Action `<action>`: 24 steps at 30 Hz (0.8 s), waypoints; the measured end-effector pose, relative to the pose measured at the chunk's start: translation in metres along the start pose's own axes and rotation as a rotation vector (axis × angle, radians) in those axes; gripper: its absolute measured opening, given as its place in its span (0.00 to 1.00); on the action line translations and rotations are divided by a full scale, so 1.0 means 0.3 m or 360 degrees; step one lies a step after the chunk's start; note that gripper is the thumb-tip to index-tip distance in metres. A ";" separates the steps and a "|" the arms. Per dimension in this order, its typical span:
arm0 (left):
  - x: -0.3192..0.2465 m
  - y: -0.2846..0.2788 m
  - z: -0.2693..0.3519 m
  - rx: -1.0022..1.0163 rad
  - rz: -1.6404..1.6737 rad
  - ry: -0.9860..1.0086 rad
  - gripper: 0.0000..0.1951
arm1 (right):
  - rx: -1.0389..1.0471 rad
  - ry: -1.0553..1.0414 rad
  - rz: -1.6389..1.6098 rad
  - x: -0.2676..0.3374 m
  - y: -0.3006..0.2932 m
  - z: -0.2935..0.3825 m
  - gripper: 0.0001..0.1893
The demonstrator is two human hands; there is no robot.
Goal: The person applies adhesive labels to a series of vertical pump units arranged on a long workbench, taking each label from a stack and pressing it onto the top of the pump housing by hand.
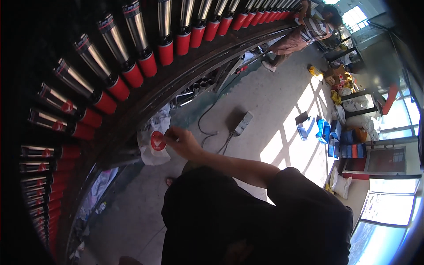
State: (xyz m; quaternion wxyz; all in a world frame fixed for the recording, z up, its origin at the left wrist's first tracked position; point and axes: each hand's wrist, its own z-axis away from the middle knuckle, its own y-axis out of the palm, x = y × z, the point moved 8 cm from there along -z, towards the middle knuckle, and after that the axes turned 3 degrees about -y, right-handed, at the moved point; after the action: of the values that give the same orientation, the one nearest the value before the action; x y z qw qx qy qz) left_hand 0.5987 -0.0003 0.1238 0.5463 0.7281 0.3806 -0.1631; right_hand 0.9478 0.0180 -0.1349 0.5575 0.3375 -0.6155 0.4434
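Observation:
My right hand (180, 140) pinches a round red sticker (158, 140) with a white mark and small writing between thumb and fingers. Behind the sticker hangs a pale translucent sheet (154, 159); whether it is joined to the sticker, I cannot tell. My left hand is out of view. To the left of my right hand, shiny metal cylinders (114, 39) with red sleeve-like ends (119, 88) stand in a long row on a dark rack ledge (132, 99). Several cylinders lower in the row carry similar red round stickers (67, 106); nearer the top, none is visible.
A grey metal box (242, 123) with a cable lies on the concrete floor (258, 96). Blue plastic bins (323, 131) stand in sunlight at the right. Farther along the rack, another person (304, 36) stands. Sacks and cartons (341, 79) are piled by the windows.

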 end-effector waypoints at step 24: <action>0.665 -0.061 0.417 0.0157 -0.0484 -0.1343 0.26 | 0.0333 0.0090 0.0068 -0.002 0.229 0.026 0.13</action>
State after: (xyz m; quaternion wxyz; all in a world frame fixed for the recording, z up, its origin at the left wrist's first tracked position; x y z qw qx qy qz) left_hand 0.7387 -0.0382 -0.0626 0.5880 0.5589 0.2190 -0.5421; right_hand 0.8824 0.0369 -0.1471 0.5268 0.3681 -0.5569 0.5262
